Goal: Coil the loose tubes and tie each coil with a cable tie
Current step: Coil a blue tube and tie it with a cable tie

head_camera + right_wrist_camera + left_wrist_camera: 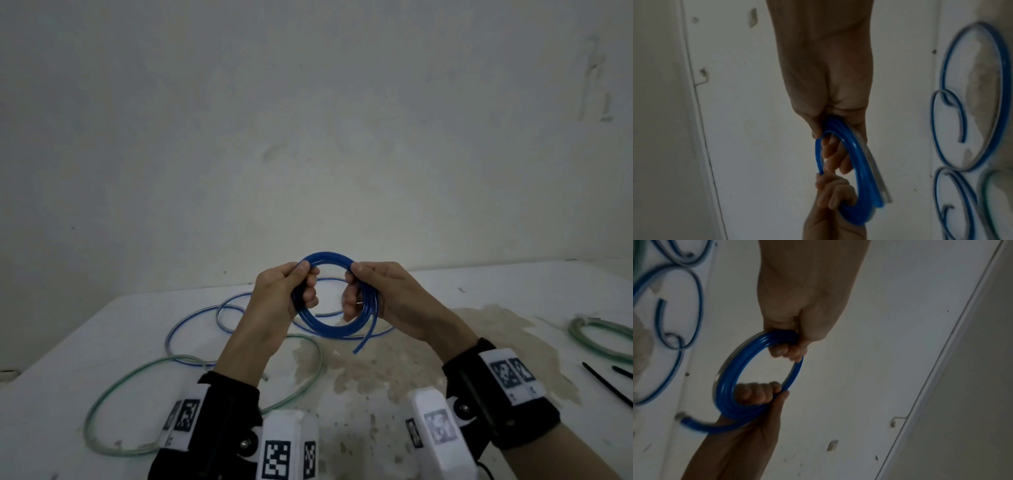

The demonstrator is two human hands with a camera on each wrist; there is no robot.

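The coiled blue plastic tube (323,310) is gripped by both hands — left hand (291,294), right hand (376,298) — untied; if either grip is loosened, it may spring open.

White counter (445,404) with brown stained patch, loose blue-striped clear plastic tube (191,323) in loops at left, loose green-tinted clear tube (113,394) nearer, coiled green tube (596,339) at right, black cable ties (606,385) beside it
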